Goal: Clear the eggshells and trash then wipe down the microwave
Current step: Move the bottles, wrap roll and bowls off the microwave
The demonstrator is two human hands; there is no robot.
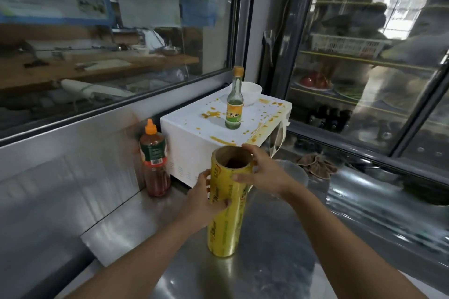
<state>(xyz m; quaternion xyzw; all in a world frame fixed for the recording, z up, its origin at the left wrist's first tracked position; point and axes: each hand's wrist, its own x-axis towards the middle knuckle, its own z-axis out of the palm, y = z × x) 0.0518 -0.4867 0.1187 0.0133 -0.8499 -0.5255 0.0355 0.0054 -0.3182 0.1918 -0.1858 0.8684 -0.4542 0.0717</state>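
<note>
Microwave (194, 128) sits centre frame on the steel counter (267, 262), white top splashed with yellow-orange drips, heaviest near the middle and along the right edge. Rigid, heavy box; it should stay put under wiping pressure, so no hold needed, though the smooth top will likely smear before it comes clean. No eggshells can be made out from here. On the top stand a glass bottle (234, 102) with a green label and, behind it toward upper right, a white bowl (251, 91); both are fragile and probably light, the bottle tall and tippy, best taken round the body rather than the neck. Low centre, in front of the microwave, a roll (224, 204) of yellow cling film stands upright on the counter. Left hand (206, 199) wraps its fingers round the roll's middle; right hand (262, 172) grips the top rim, thumb across the front. Film surface looks slick, cardboard core stiff; a two-handed hold suits it. Left of the microwave, a red sauce bottle (154, 160) stands near its side wall. Right of it, a brown cloth (315, 165) lies crumpled on the counter, soft, a likely wiper.
</note>
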